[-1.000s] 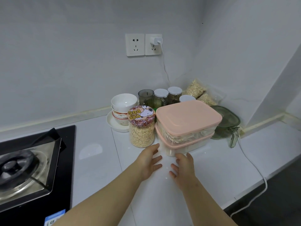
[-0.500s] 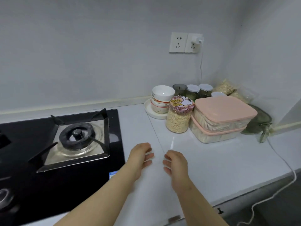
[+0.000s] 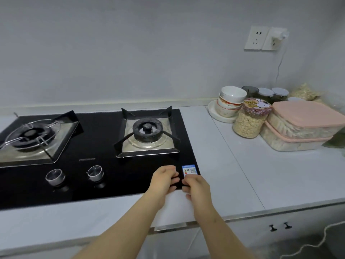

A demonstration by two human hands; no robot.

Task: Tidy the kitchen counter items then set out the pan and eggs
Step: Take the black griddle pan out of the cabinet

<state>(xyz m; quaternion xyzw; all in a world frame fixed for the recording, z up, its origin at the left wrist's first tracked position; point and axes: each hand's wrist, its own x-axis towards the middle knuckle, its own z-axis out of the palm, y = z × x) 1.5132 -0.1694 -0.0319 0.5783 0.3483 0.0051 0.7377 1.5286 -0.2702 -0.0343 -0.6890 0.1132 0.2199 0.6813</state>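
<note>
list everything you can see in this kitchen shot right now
gas hob: one, black, left side
knobs: two, silver, hob front
sticker: one, blue, hob's front right corner
bowls: stack, white, on plate, back right
oat jar: one, clear, beside bowls
lidded boxes: two, pink lids, stacked far right
small jars: several, dark, behind oat jar
sockets: two, white, upper right
left hand: one, empty, over hob's front edge
right hand: one, empty, beside left hand

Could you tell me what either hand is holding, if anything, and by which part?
Nothing: left hand and right hand are loosely curled, empty, over the stove.
</note>
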